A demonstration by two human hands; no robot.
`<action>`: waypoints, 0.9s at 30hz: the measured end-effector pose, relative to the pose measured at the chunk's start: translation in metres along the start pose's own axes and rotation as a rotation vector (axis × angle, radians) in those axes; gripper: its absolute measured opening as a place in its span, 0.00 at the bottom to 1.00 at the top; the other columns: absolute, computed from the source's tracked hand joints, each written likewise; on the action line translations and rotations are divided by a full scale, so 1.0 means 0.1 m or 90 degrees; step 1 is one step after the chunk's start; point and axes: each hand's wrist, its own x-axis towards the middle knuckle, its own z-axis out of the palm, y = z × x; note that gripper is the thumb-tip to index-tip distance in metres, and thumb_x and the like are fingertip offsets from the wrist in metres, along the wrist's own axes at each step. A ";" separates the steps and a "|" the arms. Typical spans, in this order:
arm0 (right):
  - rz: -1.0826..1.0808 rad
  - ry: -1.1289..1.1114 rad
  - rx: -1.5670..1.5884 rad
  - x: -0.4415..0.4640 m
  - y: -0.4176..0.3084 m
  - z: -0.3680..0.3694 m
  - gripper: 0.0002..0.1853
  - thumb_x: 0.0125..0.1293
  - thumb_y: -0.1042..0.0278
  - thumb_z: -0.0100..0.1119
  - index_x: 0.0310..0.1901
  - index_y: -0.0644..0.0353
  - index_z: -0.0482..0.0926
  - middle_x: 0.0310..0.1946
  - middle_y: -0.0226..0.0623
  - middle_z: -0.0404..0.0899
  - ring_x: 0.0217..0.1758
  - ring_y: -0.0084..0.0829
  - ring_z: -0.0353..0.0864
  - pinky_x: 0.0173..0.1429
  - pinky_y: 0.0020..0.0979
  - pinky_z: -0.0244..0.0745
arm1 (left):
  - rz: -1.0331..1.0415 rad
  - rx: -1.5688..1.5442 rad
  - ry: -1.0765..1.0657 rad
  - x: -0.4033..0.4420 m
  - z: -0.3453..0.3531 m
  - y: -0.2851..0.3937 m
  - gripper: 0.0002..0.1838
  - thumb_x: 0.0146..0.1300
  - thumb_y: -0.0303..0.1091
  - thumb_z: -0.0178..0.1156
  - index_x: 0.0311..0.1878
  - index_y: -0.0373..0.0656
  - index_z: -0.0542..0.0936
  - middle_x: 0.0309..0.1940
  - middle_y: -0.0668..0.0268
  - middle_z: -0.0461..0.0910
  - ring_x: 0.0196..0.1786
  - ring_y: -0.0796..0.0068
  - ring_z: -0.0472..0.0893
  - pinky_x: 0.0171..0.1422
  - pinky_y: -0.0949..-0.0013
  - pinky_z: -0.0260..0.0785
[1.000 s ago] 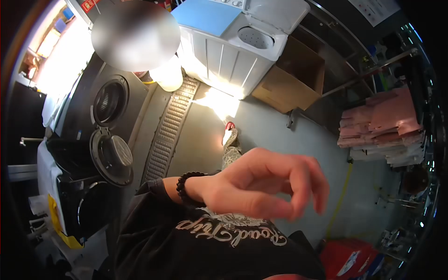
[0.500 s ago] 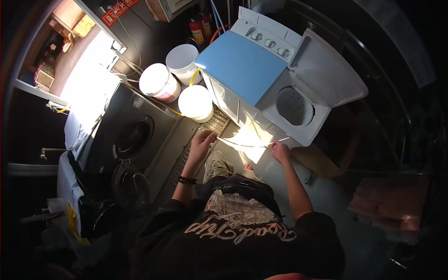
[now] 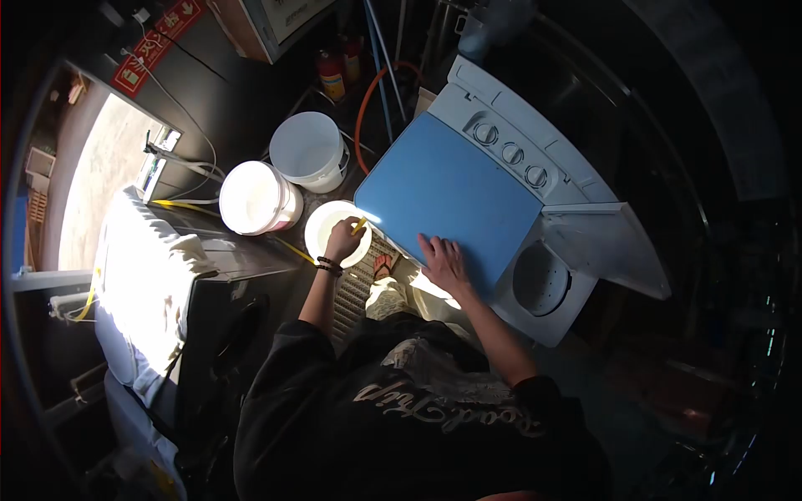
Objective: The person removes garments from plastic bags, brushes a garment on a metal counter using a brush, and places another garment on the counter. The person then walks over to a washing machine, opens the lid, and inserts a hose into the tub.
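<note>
My left hand (image 3: 342, 240) is over the nearest white bucket (image 3: 312, 244), its fingers closed on a short visible piece of yellow hose (image 3: 359, 225). The fingertips are partly hidden. My right hand (image 3: 444, 264) rests on the near edge of the blue lid (image 3: 451, 188) of a twin-tub washing machine (image 3: 493, 113), with fingers apart and nothing in it. The lid is down. To its right, the machine's spin tub (image 3: 541, 280) shows under a raised white lid (image 3: 610, 242).
Two more white buckets (image 3: 251, 198) (image 3: 310, 149) stand beyond the nearest one. A dark front-loading machine (image 3: 225, 334) with sunlit white cloth (image 3: 146, 275) on top is at left. Red fire extinguishers (image 3: 332, 77) stand at the back. A grooved floor grate (image 3: 351, 296) lies near my feet.
The thin white cloth that both hands held is no longer in them. My left hand has moved up to the bucket and hose; my right hand has moved onto the blue lid.
</note>
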 end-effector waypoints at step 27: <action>0.178 0.295 -0.036 1.31 1.67 -2.76 0.11 0.70 0.61 0.60 0.48 0.53 0.85 0.36 0.32 0.87 0.29 0.31 0.81 0.32 0.29 0.74 | -0.018 -0.565 -0.152 -0.26 -1.13 0.38 0.25 0.74 0.45 0.56 0.19 0.44 0.71 0.14 0.75 0.62 0.19 0.85 0.57 0.24 0.77 0.52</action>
